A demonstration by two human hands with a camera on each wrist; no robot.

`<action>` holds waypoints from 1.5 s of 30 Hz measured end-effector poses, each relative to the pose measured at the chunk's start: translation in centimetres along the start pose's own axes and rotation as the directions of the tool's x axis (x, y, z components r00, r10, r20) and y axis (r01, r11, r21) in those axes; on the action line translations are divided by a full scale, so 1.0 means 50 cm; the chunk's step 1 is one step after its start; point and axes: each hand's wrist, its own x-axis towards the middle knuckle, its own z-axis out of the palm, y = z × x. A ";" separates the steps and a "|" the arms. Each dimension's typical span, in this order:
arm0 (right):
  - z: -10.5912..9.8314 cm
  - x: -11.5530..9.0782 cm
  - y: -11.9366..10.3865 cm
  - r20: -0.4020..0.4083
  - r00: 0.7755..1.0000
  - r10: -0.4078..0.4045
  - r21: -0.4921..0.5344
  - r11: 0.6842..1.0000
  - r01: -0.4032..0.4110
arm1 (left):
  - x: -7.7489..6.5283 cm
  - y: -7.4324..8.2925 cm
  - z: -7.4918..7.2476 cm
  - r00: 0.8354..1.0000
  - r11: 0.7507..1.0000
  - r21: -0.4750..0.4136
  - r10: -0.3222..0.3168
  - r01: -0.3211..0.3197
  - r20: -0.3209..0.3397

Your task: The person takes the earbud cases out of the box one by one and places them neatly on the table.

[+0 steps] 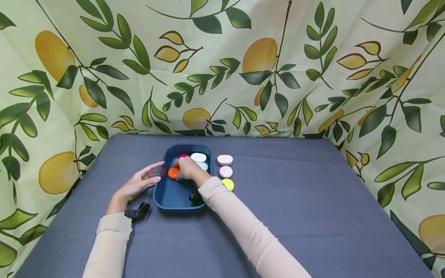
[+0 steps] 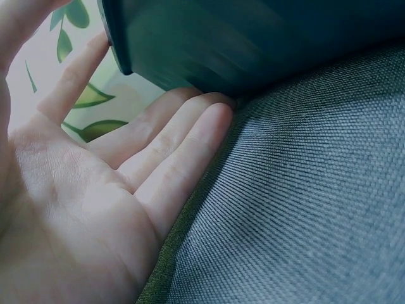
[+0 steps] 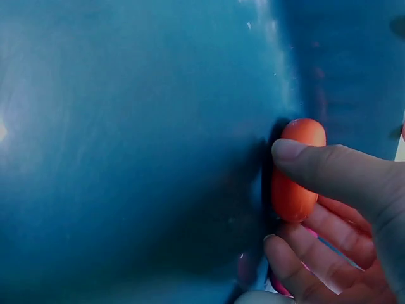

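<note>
A blue plastic bin with rounded corners stands on the cloth-covered table. Inside it, near the left wall, my right hand pinches an orange rounded piece between thumb and fingers. That piece rests on or close to the bin floor; which one I cannot tell. Further back in the bin are a crimson piece, a white oblong piece and a pale blue piece, the latter two partly overlapped in view. With fingers spread, my left hand touches the bin's outer left side.
Right of the bin, a pale pink oblong piece, a pale lilac round piece and a yellow round piece form a column; my right sleeve partly covers the yellow one. A leaf-patterned curtain hangs behind the table.
</note>
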 end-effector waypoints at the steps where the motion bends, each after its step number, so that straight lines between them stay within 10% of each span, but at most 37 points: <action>1: 0.000 0.000 -0.001 0.007 1.000 0.000 -0.008 1.000 0.000 | 0.000 0.001 0.000 1.000 1.000 0.002 -0.004 0.004 -0.003; 16: -0.034 -0.017 -0.005 0.000 0.998 -0.057 0.063 0.996 0.057 | 0.002 -0.007 -0.001 1.000 1.000 0.000 -0.026 0.026 0.000; 45: -0.120 -0.120 0.068 -0.270 0.959 -0.089 0.323 0.930 0.178 | 0.004 -0.001 -0.001 1.000 1.000 -0.001 -0.024 0.024 -0.014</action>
